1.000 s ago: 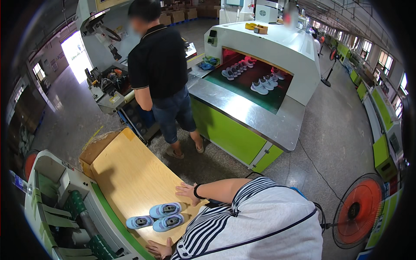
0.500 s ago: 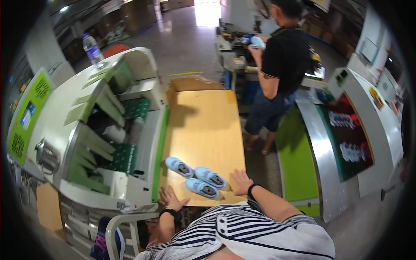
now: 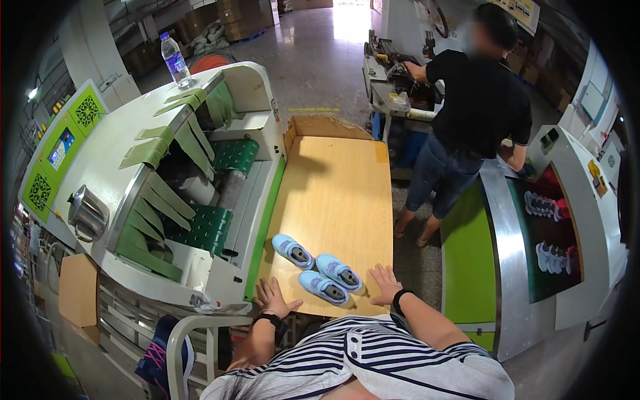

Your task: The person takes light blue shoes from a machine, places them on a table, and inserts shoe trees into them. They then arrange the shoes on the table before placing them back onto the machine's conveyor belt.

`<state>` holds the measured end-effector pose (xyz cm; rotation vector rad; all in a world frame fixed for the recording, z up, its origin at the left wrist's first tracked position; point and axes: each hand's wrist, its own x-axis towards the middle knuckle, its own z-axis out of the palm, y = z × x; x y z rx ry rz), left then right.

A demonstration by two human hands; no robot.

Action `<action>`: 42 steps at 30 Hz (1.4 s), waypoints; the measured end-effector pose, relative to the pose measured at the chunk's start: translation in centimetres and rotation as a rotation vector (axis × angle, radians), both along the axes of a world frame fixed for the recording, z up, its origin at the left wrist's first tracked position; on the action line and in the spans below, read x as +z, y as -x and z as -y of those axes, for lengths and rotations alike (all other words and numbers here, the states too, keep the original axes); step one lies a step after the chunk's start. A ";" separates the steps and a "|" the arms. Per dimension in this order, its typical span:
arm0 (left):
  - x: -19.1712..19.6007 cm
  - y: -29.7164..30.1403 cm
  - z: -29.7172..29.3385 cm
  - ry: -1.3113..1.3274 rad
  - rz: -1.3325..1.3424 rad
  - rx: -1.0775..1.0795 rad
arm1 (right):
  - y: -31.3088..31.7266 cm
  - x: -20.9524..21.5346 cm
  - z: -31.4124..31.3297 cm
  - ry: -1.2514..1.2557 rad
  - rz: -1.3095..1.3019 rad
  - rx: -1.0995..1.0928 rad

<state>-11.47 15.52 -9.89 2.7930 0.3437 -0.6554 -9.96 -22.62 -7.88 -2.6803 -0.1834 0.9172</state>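
Note:
Three small light-blue shoes [image 3: 319,268] lie close together near the front edge of a wooden table [image 3: 340,193]. My left hand [image 3: 275,298] rests flat on the table's near edge, just left of the shoes, fingers spread and empty. To the right of the shoes, my right hand [image 3: 385,284] also lies flat on the table edge with fingers apart, a dark band on its wrist. Neither hand touches a shoe.
A white and green conveyor machine [image 3: 167,180] with hanging green strips stands left of the table, a water bottle [image 3: 176,61] on top. Another person in black [image 3: 473,120] works at a bench behind. A second machine [image 3: 553,227] with white shoes stands at right.
The view has swung from the right-hand machine round to the table and left conveyor machine. My hands stay on the table edge beside the shoes.

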 end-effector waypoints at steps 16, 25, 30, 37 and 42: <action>-0.6 -0.1 -0.1 0.029 -0.017 0.005 | 0.0 -0.7 0.4 0.003 -0.008 -0.003; -0.1 -0.2 0.0 0.010 -0.001 0.002 | -0.1 -0.7 0.4 -0.004 -0.008 -0.003; 0.2 0.3 0.2 0.024 -0.012 0.003 | 0.5 -1.1 0.6 -0.007 0.009 -0.004; -1.2 0.7 0.0 -0.022 0.009 0.003 | 0.6 -2.5 0.6 0.039 0.019 0.019; -0.1 -0.4 0.1 -0.013 0.040 0.004 | 0.0 -4.1 1.1 0.008 0.113 0.052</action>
